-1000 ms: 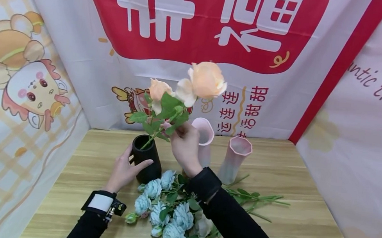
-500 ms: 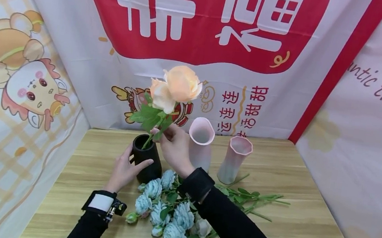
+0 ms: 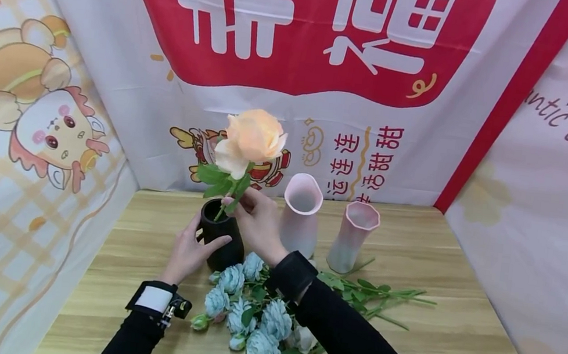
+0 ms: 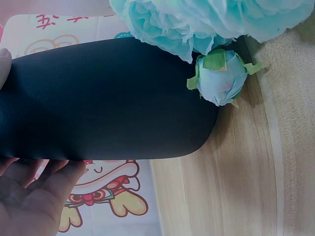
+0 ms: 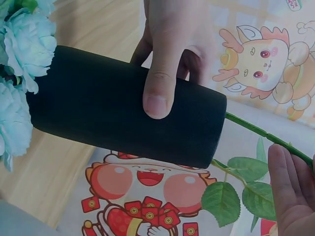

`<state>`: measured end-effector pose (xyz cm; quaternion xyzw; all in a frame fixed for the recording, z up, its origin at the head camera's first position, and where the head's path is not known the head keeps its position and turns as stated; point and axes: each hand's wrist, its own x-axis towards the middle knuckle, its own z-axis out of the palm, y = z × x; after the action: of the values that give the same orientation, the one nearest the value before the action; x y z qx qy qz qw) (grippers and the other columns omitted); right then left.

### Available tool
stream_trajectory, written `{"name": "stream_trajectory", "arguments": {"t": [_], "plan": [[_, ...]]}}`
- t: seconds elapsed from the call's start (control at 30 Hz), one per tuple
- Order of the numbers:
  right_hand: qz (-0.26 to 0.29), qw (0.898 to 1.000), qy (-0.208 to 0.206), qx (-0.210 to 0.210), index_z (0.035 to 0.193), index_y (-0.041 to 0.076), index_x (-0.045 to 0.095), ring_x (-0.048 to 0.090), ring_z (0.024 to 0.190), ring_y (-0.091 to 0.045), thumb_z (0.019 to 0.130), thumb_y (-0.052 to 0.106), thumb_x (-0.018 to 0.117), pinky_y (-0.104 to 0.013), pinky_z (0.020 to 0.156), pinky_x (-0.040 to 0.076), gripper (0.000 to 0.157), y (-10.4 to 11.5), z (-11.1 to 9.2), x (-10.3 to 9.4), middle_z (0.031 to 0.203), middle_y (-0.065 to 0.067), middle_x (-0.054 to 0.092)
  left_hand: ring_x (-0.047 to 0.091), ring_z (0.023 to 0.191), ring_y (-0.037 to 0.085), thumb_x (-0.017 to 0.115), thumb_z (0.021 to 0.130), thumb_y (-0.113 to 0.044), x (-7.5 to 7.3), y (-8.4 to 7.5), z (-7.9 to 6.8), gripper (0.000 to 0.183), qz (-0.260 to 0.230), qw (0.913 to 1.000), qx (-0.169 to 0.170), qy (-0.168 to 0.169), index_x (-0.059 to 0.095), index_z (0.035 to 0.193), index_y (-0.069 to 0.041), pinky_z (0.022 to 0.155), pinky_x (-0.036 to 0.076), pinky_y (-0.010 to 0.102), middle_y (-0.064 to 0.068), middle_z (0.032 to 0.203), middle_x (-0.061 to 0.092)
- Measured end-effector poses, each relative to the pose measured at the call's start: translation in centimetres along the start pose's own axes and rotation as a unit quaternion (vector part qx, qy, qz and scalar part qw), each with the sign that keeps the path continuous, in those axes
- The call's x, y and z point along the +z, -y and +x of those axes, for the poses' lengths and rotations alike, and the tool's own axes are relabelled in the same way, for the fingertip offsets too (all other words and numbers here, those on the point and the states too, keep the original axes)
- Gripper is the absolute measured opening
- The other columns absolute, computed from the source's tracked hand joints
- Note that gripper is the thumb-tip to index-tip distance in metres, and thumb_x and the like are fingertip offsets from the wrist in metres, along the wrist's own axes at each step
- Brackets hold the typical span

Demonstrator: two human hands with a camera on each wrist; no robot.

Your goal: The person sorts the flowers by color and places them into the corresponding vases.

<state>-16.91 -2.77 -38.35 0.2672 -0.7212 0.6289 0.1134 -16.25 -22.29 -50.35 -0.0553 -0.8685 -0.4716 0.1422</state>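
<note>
My left hand (image 3: 190, 253) grips a matte black vase (image 3: 225, 247) near its upper part, the thumb (image 5: 158, 98) lying across the side in the right wrist view. With the right hand (image 3: 260, 224) I pinch the stem of a peach rose (image 3: 254, 135) just above the vase mouth. The green stem (image 5: 246, 124) runs down into the mouth, and its lower end is hidden inside. Leaves (image 5: 221, 201) hang beside the rim in the right wrist view. A second stem, pale green, also shows at that rim.
Blue flowers (image 3: 264, 347) and a few white ones lie in front of the black vase, their stems (image 3: 396, 298) spreading right. Behind my right wrist stand a taller pink-white vase (image 3: 300, 217) and a shorter one (image 3: 353, 237). Printed cloth (image 3: 375, 111) hangs behind the wooden table (image 3: 454, 348).
My right hand has moved left and down with the peach rose, bringing its bloom over the black vase. A smaller peach bloom is now hidden behind it. The left hand keeps its grip.
</note>
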Motion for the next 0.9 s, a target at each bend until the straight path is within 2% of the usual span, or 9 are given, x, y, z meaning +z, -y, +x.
{"name": "stream_trajectory", "arguments": {"t": [0.17,0.23,0.43,0.57,0.67,0.73,0.83,0.9], "plan": [[0.026,0.999,-0.005,0.02,0.102,0.004,0.071,0.069,0.079,-0.024,0.094,0.01,0.068,-0.028,0.071,0.057,0.011,-0.3,0.2,0.6,0.09,-0.004,0.071,0.048,0.129,0.031,0.076,0.08,-0.055,-0.1,-0.1,0.1,0.084,0.018,0.9998,-0.005,0.0,0.039,0.15,-0.027,0.094,0.048,0.054,0.01,0.145,0.048],[0.029,0.999,-0.005,0.027,0.101,0.003,0.072,0.069,0.078,-0.025,0.094,0.007,0.068,-0.028,0.07,0.058,0.009,-0.5,0.2,0.9,0.087,-0.003,0.07,0.048,0.128,0.031,0.076,0.079,-0.057,-0.1,-0.1,0.1,0.084,0.026,0.9996,-0.01,0.0,0.039,0.149,-0.027,0.094,0.047,0.054,0.01,0.144,0.049],[-0.014,0.999,-0.001,0.029,0.096,0.005,0.075,0.067,0.068,-0.022,0.093,0.007,0.069,-0.022,0.063,0.056,0.007,-1.0,0.6,1.6,0.077,0.004,0.067,0.049,0.128,0.029,0.078,0.081,-0.049,-0.2,-0.2,0.2,0.081,0.012,0.9999,-0.005,0.007,0.039,0.149,-0.029,0.097,0.046,0.052,0.008,0.142,0.051],[-0.058,0.998,-0.001,0.016,0.093,0.006,0.077,0.064,0.063,-0.012,0.09,0.011,0.073,-0.021,0.06,0.053,0.007,-1.3,0.8,1.9,0.071,0.007,0.066,0.049,0.127,0.033,0.077,0.082,-0.051,-0.4,-0.2,0.0,0.083,0.028,0.9996,-0.009,0.003,0.037,0.15,-0.026,0.095,0.046,0.055,0.013,0.141,0.052],[-0.095,0.995,0.0,0.019,0.091,0.009,0.077,0.063,0.067,-0.008,0.087,0.011,0.077,-0.02,0.064,0.051,0.005,-1.6,0.6,1.9,0.072,0.005,0.067,0.049,0.126,0.036,0.076,0.081,-0.055,-0.4,-0.1,-0.2,0.086,0.044,0.999,-0.009,-0.004,0.035,0.152,-0.028,0.093,0.047,0.056,0.015,0.141,0.051],[-0.103,0.994,0.001,0.037,0.093,0.009,0.076,0.065,0.075,-0.011,0.083,0.008,0.08,-0.019,0.067,0.051,0.011,-1.8,0.2,1.7,0.078,0.001,0.068,0.048,0.127,0.035,0.077,0.081,-0.052,-0.3,0.0,-0.2,0.086,0.038,0.9992,0.007,-0.005,0.035,0.152,-0.03,0.094,0.046,0.056,0.013,0.143,0.05],[-0.075,0.994,-0.006,0.076,0.103,0.003,0.072,0.066,0.089,-0.022,0.078,-0.003,0.08,-0.022,0.074,0.054,0.027,-2.1,-0.8,1.0,0.092,-0.008,0.067,0.045,0.13,0.031,0.079,0.08,-0.049,-0.1,0.1,-0.1,0.086,0.031,0.9989,0.033,-0.008,0.035,0.152,-0.032,0.098,0.044,0.053,0.008,0.147,0.046],[-0.054,0.995,-0.014,0.087,0.109,0.0,0.069,0.065,0.093,-0.026,0.076,-0.009,0.078,-0.026,0.075,0.056,0.036,-2.3,-1.6,0.5,0.099,-0.012,0.065,0.044,0.132,0.03,0.08,0.08,-0.047,-0.1,0.2,0.0,0.085,0.025,0.9988,0.04,-0.011,0.037,0.151,-0.031,0.099,0.043,0.052,0.006,0.147,0.045]]}}
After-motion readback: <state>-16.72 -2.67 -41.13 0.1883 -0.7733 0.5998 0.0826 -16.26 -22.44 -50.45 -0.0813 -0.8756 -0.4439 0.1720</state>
